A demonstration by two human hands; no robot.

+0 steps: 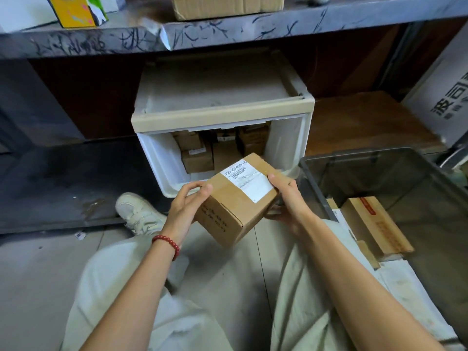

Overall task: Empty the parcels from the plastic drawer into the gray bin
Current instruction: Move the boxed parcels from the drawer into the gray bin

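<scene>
Cardboard everywhere in this one, lol. Both hands are wrapped around a small brown parcel (238, 198) with a white shipping label (247, 179) on its top face, held tilted in the air just in front of the open plastic drawer (286, 148) and above the person's lap. Left hand (187, 206) grips the left side, thumb pressed on the top edge and fingers curled round the near face; there's a red bead bracelet (167, 245) on that wrist. Right hand (287, 198) clamps the right side with the thumb up on top next to the label, fingers tucked underneath where I can't really see them. The drawer itself is white, pulled out from a beige-fronted unit (222, 115) that sits under a scribbled-on gray shelf (228, 34), and it has several more brown parcels (197, 158) stacked toward the back. The gray bin (314, 188) is just to the right of the drawer, its near-left corner close to the right hand, and it already has a long flat cardboard box (377, 226) lying on the bottom plus some white packaging beside it. The person is squatting in pale baggy trousers (316, 287), with one white sneaker (139, 214) poking out on the left, on a gray tiled floor (38, 274).
</scene>
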